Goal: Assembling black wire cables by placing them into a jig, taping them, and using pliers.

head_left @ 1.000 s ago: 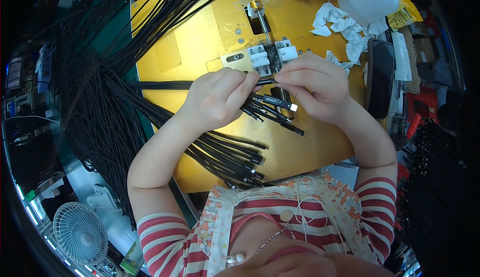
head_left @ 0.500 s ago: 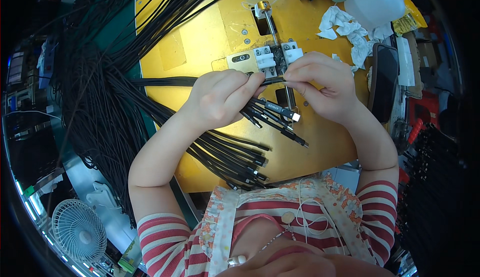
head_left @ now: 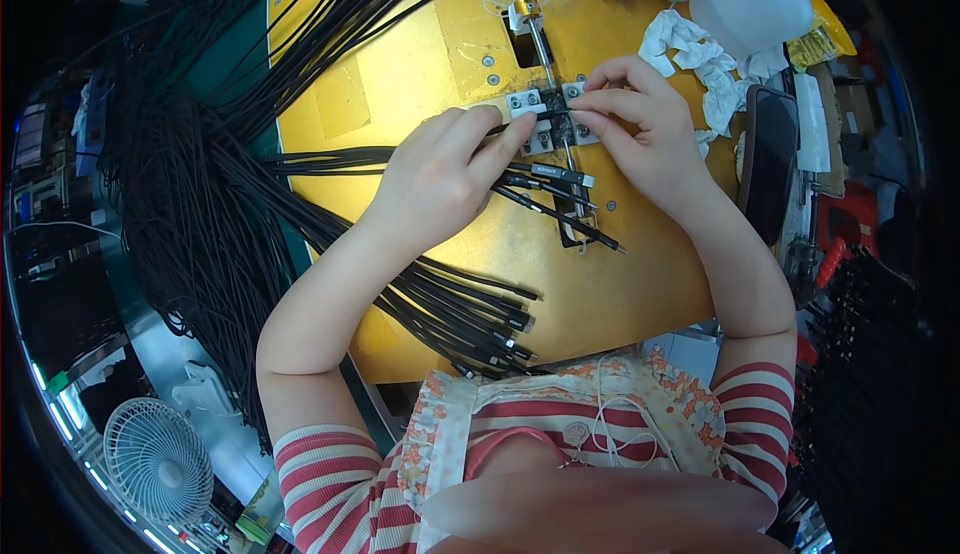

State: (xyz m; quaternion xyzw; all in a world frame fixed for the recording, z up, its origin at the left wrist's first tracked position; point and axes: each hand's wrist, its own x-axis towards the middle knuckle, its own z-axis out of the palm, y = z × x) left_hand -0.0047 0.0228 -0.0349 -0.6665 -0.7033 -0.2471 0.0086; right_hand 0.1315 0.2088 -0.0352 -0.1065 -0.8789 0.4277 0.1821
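Note:
My left hand point(head_left: 440, 169) is closed on black cables, its thumb and index finger pressing one cable at a small white-block fixture point(head_left: 523, 104). Several plug ends, among them a cable plug point(head_left: 560, 175) with a silver metal tip, stick out to the right below that hand. My right hand point(head_left: 645, 129) pinches the far end of the same black cable point(head_left: 556, 114) over the fixture's right block. Part of the cable is hidden by my fingers. A metal rod point(head_left: 543, 49) with a gold knob runs through the fixture.
Black cables point(head_left: 200, 224) hang in a large heap at the left, with more bundles point(head_left: 470, 319) across the gold plate point(head_left: 620, 284). Crumpled tissues point(head_left: 720, 104), a white jug point(head_left: 755, 4) and a phone point(head_left: 768, 159) lie at the right. A fan point(head_left: 160, 459) stands lower left.
Both hands have moved up and away from me, bringing the pinched cable from in front of the fixture onto its white blocks. The plug ends under my left hand have shifted up slightly.

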